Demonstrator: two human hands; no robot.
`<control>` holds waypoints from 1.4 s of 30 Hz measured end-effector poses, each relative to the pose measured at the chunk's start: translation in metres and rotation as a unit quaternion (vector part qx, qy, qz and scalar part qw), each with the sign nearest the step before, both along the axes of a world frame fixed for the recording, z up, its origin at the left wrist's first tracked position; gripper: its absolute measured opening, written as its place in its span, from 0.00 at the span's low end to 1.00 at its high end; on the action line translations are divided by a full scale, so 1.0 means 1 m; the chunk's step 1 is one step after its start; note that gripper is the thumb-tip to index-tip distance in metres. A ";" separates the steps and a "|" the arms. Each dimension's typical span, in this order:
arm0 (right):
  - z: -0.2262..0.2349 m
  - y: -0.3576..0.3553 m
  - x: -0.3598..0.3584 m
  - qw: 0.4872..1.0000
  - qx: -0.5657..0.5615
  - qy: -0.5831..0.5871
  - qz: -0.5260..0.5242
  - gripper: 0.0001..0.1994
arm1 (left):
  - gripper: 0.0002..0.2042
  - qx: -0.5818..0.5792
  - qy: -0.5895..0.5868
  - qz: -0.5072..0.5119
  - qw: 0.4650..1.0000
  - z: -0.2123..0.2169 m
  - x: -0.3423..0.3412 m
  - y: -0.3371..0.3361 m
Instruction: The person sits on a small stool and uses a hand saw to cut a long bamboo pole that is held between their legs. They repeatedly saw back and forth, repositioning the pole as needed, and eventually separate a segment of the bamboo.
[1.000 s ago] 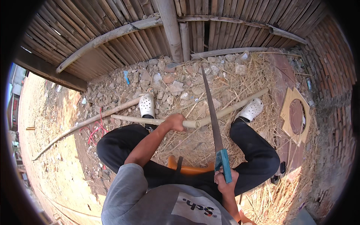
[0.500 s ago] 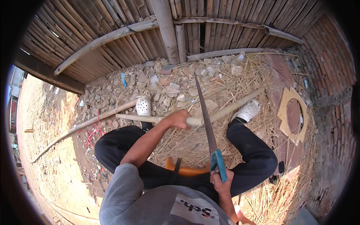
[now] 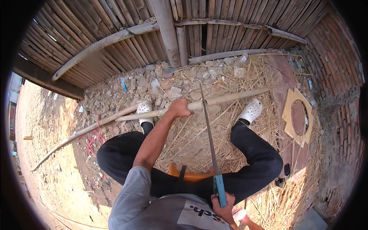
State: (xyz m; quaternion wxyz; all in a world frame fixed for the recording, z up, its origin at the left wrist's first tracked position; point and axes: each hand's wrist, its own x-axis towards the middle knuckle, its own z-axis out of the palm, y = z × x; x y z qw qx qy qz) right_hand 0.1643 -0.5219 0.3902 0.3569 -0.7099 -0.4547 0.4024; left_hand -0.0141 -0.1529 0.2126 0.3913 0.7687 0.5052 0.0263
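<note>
A pale bamboo pole [image 3: 237, 95] lies at a slant in front of me, near my two white clogs. My left hand [image 3: 180, 108] is closed around it, just left of the saw blade. My right hand [image 3: 223, 206], low and near my body, grips the teal handle of a handsaw [image 3: 211, 145]. The long, narrow blade points away from me, its far part crossing the pole and the tip reaching beyond it. Whether the pole is cut through under the blade, I cannot tell.
Another long pole [image 3: 76, 135] lies left, by red string [image 3: 96, 140]. Rubble [image 3: 143, 82] and straw [image 3: 184, 149] cover the ground. An orange seat [image 3: 193, 176] is beneath me. A yellowish board with a round hole [image 3: 289, 115] lies right, beside a brick wall [image 3: 341, 69]. A bamboo wall [image 3: 115, 53] stands ahead.
My left hand has moved up and slightly left. The pole's two sides, angled apart at the blade before, now look nearly in line. My right hand has drawn the saw back toward me.
</note>
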 end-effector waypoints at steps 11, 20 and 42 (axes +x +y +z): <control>0.001 0.080 -0.004 0.993 0.106 0.054 -0.001 0.06 | 0.20 0.000 -0.009 -0.010 1.000 0.035 -0.021 -0.035; 0.004 0.116 -0.026 0.993 0.095 0.070 -0.026 0.06 | 0.18 -0.001 -0.008 -0.011 1.000 0.061 -0.023 -0.016; -0.008 0.104 -0.026 0.991 0.066 0.114 -0.027 0.05 | 0.19 0.008 -0.001 -0.009 1.000 0.071 -0.035 -0.047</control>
